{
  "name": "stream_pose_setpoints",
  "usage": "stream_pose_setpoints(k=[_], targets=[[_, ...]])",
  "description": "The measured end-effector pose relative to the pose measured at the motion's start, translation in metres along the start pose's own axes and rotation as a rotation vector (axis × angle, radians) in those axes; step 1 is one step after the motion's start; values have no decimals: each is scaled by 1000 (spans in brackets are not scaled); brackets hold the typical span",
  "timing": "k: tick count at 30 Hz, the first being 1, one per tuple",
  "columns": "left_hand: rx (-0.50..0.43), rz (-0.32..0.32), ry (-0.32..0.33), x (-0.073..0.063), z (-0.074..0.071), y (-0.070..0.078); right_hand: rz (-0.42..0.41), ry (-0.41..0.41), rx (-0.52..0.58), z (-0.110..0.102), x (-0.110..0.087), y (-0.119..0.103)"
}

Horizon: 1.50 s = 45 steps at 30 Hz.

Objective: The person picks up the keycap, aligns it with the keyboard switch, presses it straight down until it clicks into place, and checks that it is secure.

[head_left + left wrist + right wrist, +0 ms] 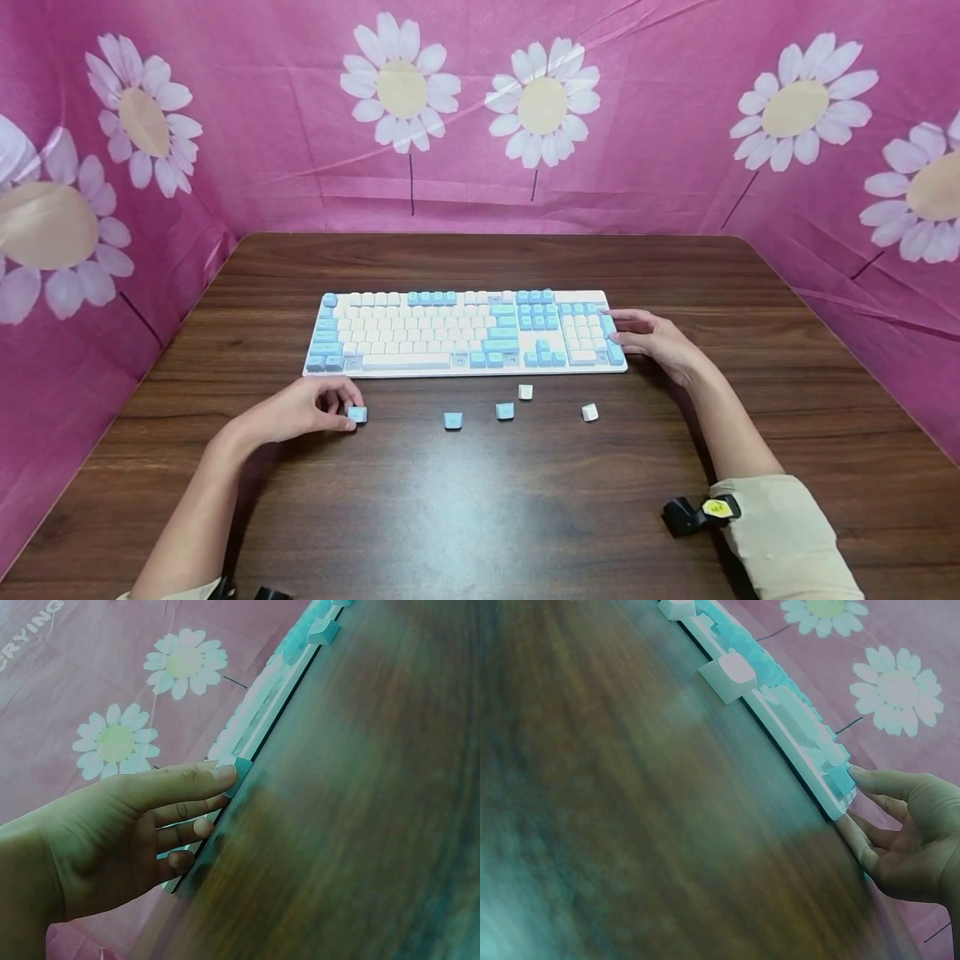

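Clamped on a pale-blue keycap (357, 413), the thumb and fingertips of my left hand (306, 410) meet around its sides, the other fingers bent in behind. I cannot tell whether the cap clears the table (465, 525) or brushes it. Just beyond my grip lies the white-and-blue keyboard (467, 335), its near left corner close to my knuckles and its length running away to the right. Along its nearest row, a few small grey patches sit between the caps, one of them just past the cap I hold.

To the right of my grip, on the near side of the keyboard, four more pieces lie loose: first a blue cap (453, 421), then another blue one (505, 411), a white cap (526, 392) just beyond that, nearer the keyboard, and farthest off a tilted white piece (590, 412). At the keyboard's far end from my grip, my right hand (660, 343) rests with its thumb and fingers spread apart against the right edge. A black wrist mount (682, 517) with a yellow sticker sits by my light sleeve (783, 529). Past everything, pink cloth (277, 100) printed with white daisies hangs behind the table.
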<state>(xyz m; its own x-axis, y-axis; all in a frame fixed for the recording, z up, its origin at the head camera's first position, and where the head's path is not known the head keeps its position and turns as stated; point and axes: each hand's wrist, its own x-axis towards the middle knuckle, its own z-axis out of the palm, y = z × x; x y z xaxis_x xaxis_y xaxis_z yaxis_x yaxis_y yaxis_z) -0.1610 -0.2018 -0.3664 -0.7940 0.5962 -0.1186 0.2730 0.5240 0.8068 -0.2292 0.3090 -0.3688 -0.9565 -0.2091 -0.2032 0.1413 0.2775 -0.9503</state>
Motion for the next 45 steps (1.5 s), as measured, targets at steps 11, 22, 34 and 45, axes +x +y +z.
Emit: stream_pose_setpoints(k=[11,22,34,45], targets=[[6,-10,48,0,-1,1,-1,0,-3,0,0,0],[15,-28,134,0,-5,2,7,3,-6,0,0,0],[62,-19,195,0,-7,2,13,0,-10,0,0,0],[107,3,230,1,-10,1,7,-3,-9,0,0,0]])
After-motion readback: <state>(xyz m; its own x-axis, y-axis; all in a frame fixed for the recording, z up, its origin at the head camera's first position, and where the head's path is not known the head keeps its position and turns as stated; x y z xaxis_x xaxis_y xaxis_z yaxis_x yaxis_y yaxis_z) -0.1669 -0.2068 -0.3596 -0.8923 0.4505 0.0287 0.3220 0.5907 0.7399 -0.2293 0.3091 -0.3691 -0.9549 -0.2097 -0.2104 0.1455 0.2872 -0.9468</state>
